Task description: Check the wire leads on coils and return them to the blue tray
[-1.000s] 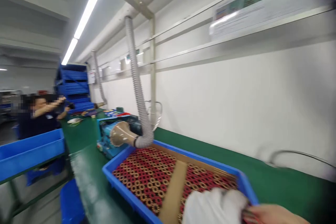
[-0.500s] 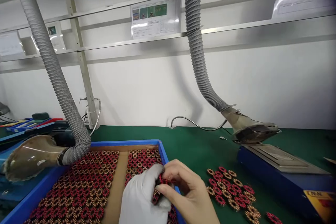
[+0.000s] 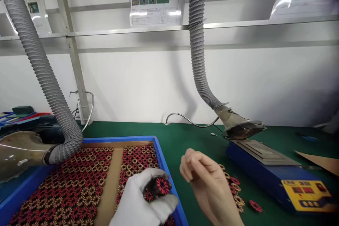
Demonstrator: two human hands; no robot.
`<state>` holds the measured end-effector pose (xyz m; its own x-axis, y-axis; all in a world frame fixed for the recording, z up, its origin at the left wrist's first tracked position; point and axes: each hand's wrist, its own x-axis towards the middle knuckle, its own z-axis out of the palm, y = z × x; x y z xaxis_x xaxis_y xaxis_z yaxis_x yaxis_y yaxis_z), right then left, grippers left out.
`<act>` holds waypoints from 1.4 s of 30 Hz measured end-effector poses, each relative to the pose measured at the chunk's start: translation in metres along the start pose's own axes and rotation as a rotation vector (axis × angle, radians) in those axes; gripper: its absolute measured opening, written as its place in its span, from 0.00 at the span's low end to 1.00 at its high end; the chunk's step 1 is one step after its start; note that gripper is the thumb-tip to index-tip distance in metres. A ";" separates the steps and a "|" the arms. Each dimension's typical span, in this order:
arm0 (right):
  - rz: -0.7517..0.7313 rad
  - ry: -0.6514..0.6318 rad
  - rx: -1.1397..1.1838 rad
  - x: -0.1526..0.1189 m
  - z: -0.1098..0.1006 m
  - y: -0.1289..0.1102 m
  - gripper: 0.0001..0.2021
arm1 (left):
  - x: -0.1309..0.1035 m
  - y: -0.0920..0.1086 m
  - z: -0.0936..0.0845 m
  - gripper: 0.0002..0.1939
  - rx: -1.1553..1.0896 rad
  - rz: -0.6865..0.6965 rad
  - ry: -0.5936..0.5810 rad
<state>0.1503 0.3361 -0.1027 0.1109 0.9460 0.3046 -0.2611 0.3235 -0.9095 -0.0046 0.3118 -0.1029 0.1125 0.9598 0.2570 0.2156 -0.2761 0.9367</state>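
A white-gloved left hand (image 3: 140,199), at lower centre, is curled around a few small wound rings (image 3: 162,186); one with red windings faces outward between thumb and fingers, another sits deeper toward the palm. This hand is over the right edge of a blue tray (image 3: 163,159). The bare right hand (image 3: 210,185) is raised just to the right, apart from the held rings, its fingers folded in and thumb near the index finger; whether it pinches anything cannot be told. Rows of red and tan rings (image 3: 82,180) fill the tray to the left. More loose rings (image 3: 238,199) lie on the green tabletop (image 3: 182,137), partly behind the right hand, near a blue machine (image 3: 265,176).
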 end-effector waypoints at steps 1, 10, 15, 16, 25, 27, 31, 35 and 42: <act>-0.014 -0.056 -0.104 0.000 -0.002 -0.002 0.24 | 0.000 0.001 0.000 0.17 -0.129 -0.024 -0.026; 0.030 -0.417 -0.404 -0.006 0.011 0.001 0.23 | 0.018 -0.034 0.004 0.11 -0.595 0.116 -0.353; 0.186 -0.282 0.020 -0.003 0.015 0.012 0.25 | 0.018 -0.031 -0.003 0.11 -0.556 0.096 -0.434; 0.211 -0.217 0.126 -0.002 0.013 0.011 0.26 | 0.016 -0.028 -0.005 0.13 -0.546 0.079 -0.448; -0.056 -0.294 -0.511 -0.011 0.009 -0.004 0.23 | 0.015 -0.011 -0.012 0.13 -0.470 0.006 -0.395; -0.020 -0.260 -0.468 -0.012 0.016 0.001 0.25 | 0.017 -0.014 -0.010 0.13 -0.452 -0.006 -0.400; 0.119 -0.175 -0.051 -0.008 0.019 0.007 0.27 | 0.014 -0.023 -0.010 0.20 -0.247 -0.082 -0.404; 0.045 0.001 0.026 -0.005 0.004 0.004 0.26 | 0.011 -0.019 -0.013 0.23 -0.300 -0.107 -0.488; 0.000 -0.414 -0.432 -0.011 -0.003 0.001 0.22 | 0.025 -0.021 0.000 0.24 -0.513 0.034 -0.517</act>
<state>0.1513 0.3262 -0.1079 -0.2947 0.9036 0.3109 0.1623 0.3679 -0.9156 -0.0064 0.3413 -0.1160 0.5821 0.7698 0.2619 -0.2640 -0.1257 0.9563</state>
